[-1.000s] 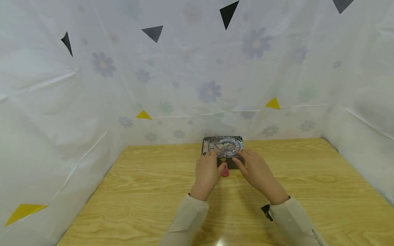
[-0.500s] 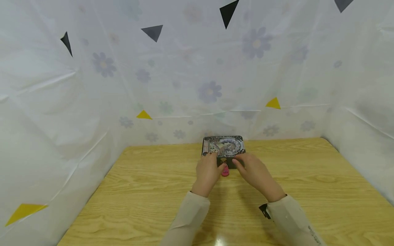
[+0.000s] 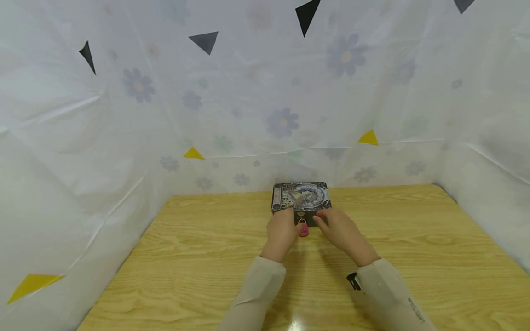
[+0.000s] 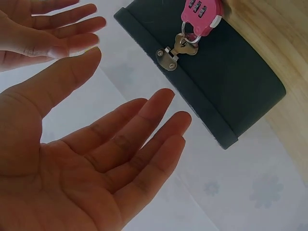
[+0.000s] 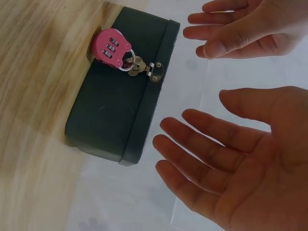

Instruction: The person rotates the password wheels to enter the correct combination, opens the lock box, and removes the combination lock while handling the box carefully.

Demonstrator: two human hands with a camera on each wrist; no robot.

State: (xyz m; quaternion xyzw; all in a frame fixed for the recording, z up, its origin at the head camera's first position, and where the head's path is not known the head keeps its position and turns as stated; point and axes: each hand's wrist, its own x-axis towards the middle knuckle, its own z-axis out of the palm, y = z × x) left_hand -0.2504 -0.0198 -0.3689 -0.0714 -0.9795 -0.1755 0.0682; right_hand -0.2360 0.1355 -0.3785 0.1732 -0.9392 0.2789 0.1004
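A dark metal box with a picture printed on its lid stands at the back of the wooden table. Its brass clasp carries a pink combination padlock, which hangs in front of the box's dark green side. My left hand is by the box's front left, its thumb near the padlock. The right hand is at the front right. In both wrist views, the left hand and right hand have relaxed, spread fingers apart from the box, holding nothing.
The wood-grain table reaches out on both sides of the box. Behind it hangs a white flowered sheet with black, grey and yellow triangles. Pale sheeting also covers the left and right sides.
Both hands have drawn slightly back and down from the lid to the box's front edge, uncovering more of the picture. The box and padlock stay put.
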